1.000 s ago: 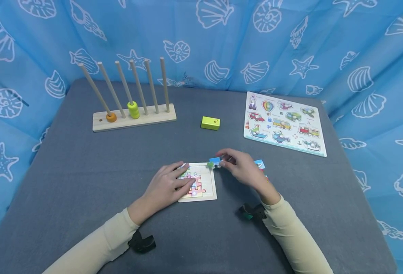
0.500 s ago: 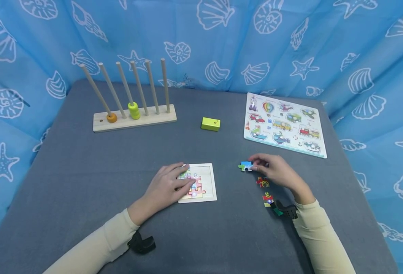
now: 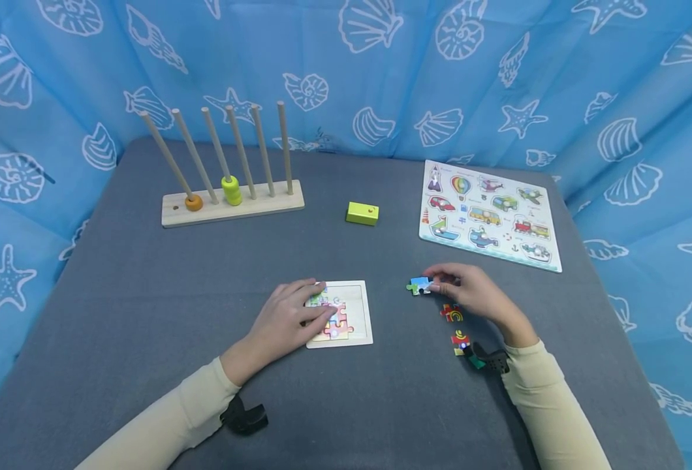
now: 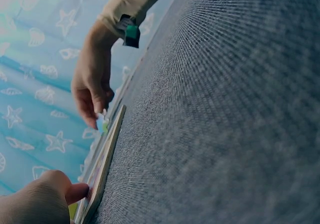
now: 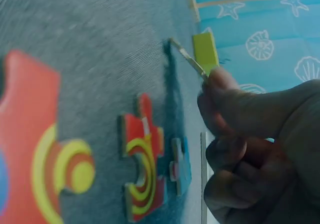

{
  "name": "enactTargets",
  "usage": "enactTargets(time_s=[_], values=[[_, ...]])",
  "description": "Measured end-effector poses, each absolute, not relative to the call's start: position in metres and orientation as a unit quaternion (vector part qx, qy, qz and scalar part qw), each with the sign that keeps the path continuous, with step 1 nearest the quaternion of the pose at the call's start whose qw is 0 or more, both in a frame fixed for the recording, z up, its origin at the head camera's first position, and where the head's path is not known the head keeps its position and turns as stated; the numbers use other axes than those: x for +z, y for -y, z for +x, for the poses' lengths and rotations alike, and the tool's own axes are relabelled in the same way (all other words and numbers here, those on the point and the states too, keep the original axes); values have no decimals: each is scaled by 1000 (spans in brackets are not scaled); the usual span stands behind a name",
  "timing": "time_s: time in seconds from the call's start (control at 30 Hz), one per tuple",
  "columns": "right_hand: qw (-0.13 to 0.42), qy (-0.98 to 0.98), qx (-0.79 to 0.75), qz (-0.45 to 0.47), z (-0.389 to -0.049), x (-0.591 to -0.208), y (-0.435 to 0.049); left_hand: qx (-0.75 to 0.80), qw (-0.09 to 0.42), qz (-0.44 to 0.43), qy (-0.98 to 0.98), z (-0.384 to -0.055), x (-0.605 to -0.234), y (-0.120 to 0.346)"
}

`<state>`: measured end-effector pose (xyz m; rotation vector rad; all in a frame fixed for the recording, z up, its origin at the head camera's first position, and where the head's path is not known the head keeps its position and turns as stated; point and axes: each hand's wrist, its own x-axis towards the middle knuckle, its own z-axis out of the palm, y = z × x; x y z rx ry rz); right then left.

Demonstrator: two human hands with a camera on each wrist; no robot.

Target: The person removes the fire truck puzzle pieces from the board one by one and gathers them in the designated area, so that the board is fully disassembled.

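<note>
In the head view my left hand (image 3: 290, 320) rests on a small wooden puzzle tray (image 3: 359, 326), fingers extended over its left part. Joined pink and pale jigsaw pieces (image 3: 339, 321) show below and between those fingers; the right side of the tray is bare wood. To the right of the tray, my right hand (image 3: 469, 290) pinches a blue and green jigsaw piece (image 3: 420, 285) between thumb and fingers. The right wrist view shows this held piece (image 5: 187, 59) edge-on, above the cloth, its shadow below.
Two loose red and yellow pieces (image 3: 452, 313) lie below my right hand; a blue piece (image 5: 182, 166) lies past them in the right wrist view. Behind are a wooden peg stand (image 3: 234, 209), a yellow-green block (image 3: 361, 213) and a vehicle picture board (image 3: 489, 215).
My right hand has moved right, away from the tray's upper right corner, carrying the blue and green jigsaw piece. Over the last half second it barely shifts. My left hand stays put.
</note>
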<state>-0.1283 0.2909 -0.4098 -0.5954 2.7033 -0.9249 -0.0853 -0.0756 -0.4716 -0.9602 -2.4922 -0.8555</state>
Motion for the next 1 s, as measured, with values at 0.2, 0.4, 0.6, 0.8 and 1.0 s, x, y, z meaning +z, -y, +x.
enactTargets(time_s=[0.2,0.4,0.6,0.8,1.0], values=[[47,-936,-260,-234,-129,-405,-293,-296,163,-333,880,-85,-470,75],[14,-941,-240,-237,-130,-398,-296,-294,160,-329,883,-84,-469,74],[76,-937,-229,-252,-126,-405,-288,-297,175,-335,877,-85,-471,74],[82,-940,-218,-247,-125,-411,-282,-280,158,-339,884,-86,-473,75],[84,-939,-217,-251,-126,-412,-282,-256,143,-331,897,-87,-472,76]])
